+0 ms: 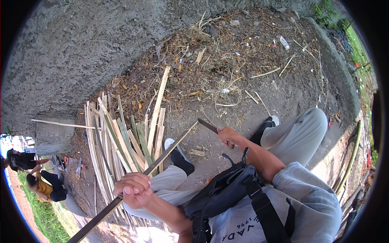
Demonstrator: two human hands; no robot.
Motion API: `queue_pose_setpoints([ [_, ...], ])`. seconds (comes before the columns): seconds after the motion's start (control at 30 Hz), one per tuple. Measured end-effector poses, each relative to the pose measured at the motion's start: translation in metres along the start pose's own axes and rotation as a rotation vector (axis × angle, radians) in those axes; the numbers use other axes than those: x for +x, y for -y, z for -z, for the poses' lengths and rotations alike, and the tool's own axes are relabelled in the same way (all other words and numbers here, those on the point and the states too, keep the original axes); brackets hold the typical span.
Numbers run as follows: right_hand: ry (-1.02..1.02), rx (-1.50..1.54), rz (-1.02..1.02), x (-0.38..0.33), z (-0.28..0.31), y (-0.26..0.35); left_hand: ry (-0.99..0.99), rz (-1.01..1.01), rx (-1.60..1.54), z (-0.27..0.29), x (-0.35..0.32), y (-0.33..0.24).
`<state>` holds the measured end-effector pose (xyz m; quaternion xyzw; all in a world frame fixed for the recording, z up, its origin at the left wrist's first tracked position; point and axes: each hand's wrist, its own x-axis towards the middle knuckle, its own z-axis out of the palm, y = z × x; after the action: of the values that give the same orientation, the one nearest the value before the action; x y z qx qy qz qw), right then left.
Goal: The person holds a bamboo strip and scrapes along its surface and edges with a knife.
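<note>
My left hand (133,189) is closed around a long, narrow bamboo strip (172,148), which runs slantwise from the lower left up to the middle of the view. In my right hand (229,137) is a knife with a dark blade (208,125); its handle is hidden in my fist. The blade's tip lies close to the far end of the strip; whether they touch I cannot tell. Beyond my left hand, a pile of split bamboo strips (156,109), pale and some greenish, lies on the ground.
A rough grey concrete wall (81,52) bounds the far left. Dry leaves and shavings (227,60) litter the dirt. A black bag (219,190) hangs at my waist between my legs. Two people (44,186) sit at the far left. Long poles (350,158) lie at the right.
</note>
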<state>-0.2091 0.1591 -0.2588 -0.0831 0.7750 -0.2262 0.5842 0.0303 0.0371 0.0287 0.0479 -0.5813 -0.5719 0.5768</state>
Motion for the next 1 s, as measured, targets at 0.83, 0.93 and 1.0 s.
queue_pose_setpoints([
  [0.83, -0.390, -0.415, 0.454, -0.036, -0.023, 0.005, -0.561, -0.303, 0.049, 0.065, -0.016, -0.073],
  [0.93, -0.165, -0.422, 0.453, -0.031, -0.032, 0.005, -0.621, -0.340, 0.077, 0.069, -0.019, -0.073],
  [1.0, 0.075, -0.314, 0.272, -0.034, -0.036, 0.011, -0.616, -0.333, 0.082, 0.071, -0.021, -0.074],
])
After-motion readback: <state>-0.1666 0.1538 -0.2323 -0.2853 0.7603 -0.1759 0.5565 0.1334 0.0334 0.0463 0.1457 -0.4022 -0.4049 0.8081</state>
